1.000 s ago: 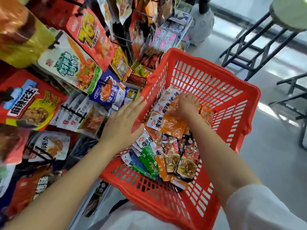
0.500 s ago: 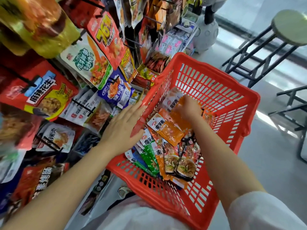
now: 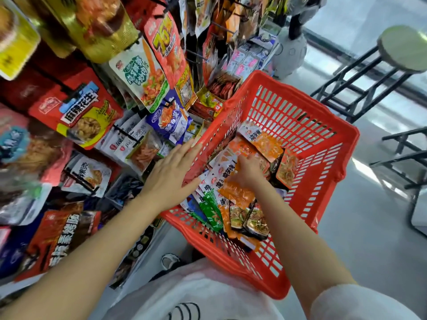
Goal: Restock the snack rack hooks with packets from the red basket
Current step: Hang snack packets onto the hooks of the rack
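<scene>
The red basket [image 3: 323, 125] sits in front of me, tipped against the snack rack [image 3: 129, 135], and holds several packets. My left hand [image 3: 171, 179] rests flat on the basket's left rim with straight fingers. My right hand [image 3: 248, 173] is inside the basket, its fingers curled down onto an orange-and-white packet [image 3: 238, 195] in the pile. Green packets [image 3: 211, 211] and dark packets [image 3: 251, 220] lie nearer to me. On the rack's hooks to the left hang a red peanut packet [image 3: 90, 116] and a blue packet [image 3: 168, 118].
A round stool [image 3: 404, 49] on black legs stands at the back right. More black frames [image 3: 404, 158] are to the right of the basket. A white rounded stand [image 3: 290, 51] sits behind the rack. Grey floor [image 3: 369, 239] lies to the right.
My right hand has drawn back from the far part of the basket toward the middle of the pile, and the orange packets there have shifted. My left hand stays on the rim.
</scene>
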